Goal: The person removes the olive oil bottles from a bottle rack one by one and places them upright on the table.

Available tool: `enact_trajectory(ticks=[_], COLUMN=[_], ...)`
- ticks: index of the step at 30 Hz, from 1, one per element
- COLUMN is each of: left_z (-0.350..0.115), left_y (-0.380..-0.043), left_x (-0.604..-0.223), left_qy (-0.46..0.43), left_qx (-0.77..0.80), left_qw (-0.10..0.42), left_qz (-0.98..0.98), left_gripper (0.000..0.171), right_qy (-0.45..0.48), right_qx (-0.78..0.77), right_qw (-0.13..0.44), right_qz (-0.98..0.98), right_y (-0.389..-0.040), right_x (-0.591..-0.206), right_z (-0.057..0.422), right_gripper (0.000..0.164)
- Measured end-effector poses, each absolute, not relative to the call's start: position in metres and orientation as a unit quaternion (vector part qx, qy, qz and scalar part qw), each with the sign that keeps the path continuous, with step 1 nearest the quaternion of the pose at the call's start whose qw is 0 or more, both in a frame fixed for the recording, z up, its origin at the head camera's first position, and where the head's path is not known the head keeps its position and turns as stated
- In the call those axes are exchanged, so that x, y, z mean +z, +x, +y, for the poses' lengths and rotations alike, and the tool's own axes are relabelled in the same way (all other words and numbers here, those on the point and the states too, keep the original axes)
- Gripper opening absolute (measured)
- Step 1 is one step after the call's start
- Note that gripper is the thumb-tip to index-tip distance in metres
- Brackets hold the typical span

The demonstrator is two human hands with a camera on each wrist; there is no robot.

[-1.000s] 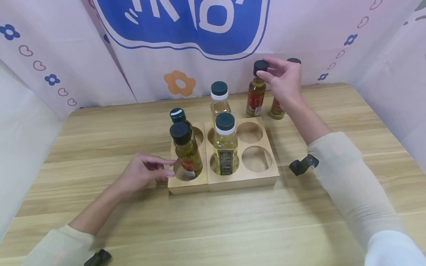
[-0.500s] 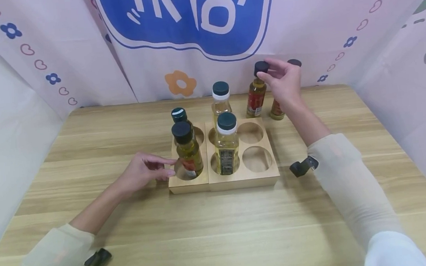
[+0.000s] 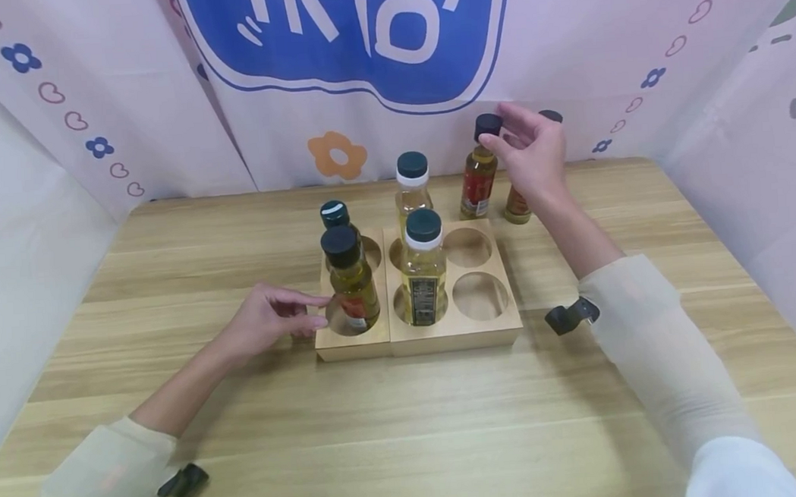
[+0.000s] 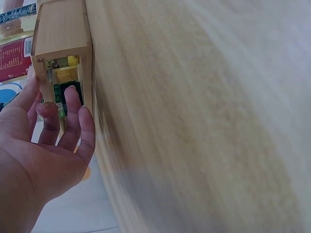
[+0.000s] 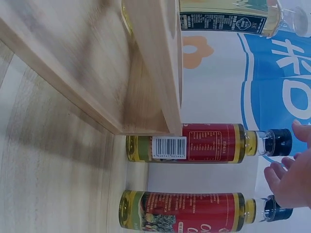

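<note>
My right hand [image 3: 532, 153] is at the black cap of a red-labelled oil bottle [image 3: 479, 183], which stands upright on the table behind the rack. In the right wrist view, its fingers are spread, with a gap between them and the cap. A second red-labelled bottle [image 5: 182, 211] stands beside it, partly hidden by that hand in the head view. With loosely bent fingers, my left hand [image 3: 275, 317] touches the left side of the wooden bottle rack [image 3: 458, 341]. A black-capped bottle [image 3: 353, 289] with a red label sits in the rack's front left hole.
Behind that bottle is a dark green-capped one [image 3: 335, 214]. Two clear bottles with green caps, one in front [image 3: 423, 277] and one behind [image 3: 413, 190], occupy the middle holes. Round holes [image 3: 481, 297] show at the right. A printed cloth [image 3: 281, 134] hangs behind the table.
My right fingers have spread slightly away from the bottle cap, and the right forearm has shifted a little to the right. The bottles and my left hand stay in place.
</note>
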State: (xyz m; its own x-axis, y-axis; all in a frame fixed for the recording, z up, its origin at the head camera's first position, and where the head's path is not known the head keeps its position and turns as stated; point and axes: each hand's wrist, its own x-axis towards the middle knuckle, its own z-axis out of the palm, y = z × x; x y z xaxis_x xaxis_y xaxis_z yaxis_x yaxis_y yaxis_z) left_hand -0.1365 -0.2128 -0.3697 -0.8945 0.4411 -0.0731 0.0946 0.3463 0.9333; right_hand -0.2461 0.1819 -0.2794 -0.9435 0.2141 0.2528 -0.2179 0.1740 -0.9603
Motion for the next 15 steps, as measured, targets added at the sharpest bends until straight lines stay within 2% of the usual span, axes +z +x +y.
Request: enact_trajectory(ticks=[15], left_z=[-0.213], left_y=[-0.135], left_x=[-0.369], left_qy=[0.168], left_qx=[0.547], left_qw=[0.157], left_qz=[0.805], left_gripper=[0.031], right_qy=[0.029], right_qx=[0.667], right_qw=[0.197], right_qz=[-0.718], right_y=[-0.229], right_x=[-0.267], right_z=[0.188], right_gripper=[0.05])
